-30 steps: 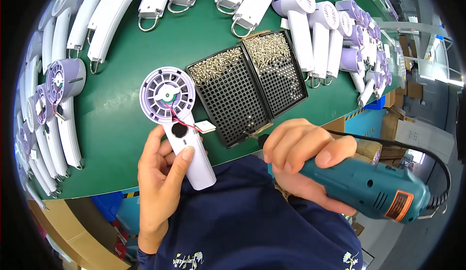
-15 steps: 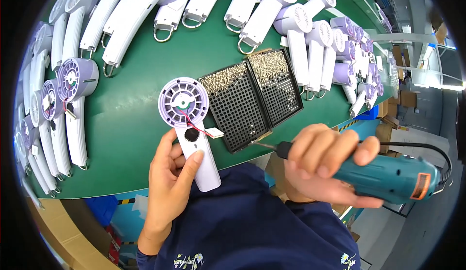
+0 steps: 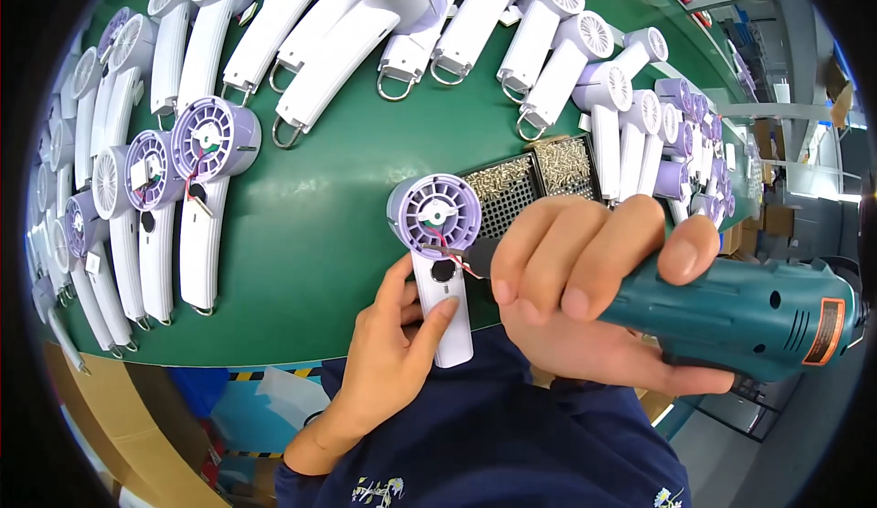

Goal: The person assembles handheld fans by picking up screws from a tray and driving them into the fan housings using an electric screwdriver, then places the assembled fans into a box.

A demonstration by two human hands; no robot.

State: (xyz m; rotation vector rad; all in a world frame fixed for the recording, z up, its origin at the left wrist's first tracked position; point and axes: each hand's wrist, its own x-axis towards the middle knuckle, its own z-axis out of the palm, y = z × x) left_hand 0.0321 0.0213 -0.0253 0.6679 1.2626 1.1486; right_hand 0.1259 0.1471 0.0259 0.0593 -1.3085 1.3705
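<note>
My left hand (image 3: pixel 391 339) is closed round the handle of a white and lilac handheld fan (image 3: pixel 457 333), thumb on its front. The fan's round head is uncovered, showing lilac ribs, a white hub, and red and black wires. A dark round button sits below the head. My right hand (image 3: pixel 585 293) grips a teal electric screwdriver (image 3: pixel 731 312) lying level, its bit pointing left. The bit crosses the lower part of the fan head, near the wires; whether its tip touches is unclear. Behind the screwdriver, a black screw tray (image 3: pixel 521 214) is partly hidden.
Finished-looking handheld fans (image 3: pixel 343 60) line the far side of the green table (image 3: pixel 311 243). More fans stand at the left, including an open-headed fan (image 3: pixel 206 206) with wires showing. Lilac-headed fans (image 3: pixel 674 142) crowd the right. A cardboard box (image 3: pixel 137 417) is below the table at left.
The screwdriver bit has moved from the tray's near edge to the fan head. My view has shifted, so the table's things appear further right. My left hand still holds the fan.
</note>
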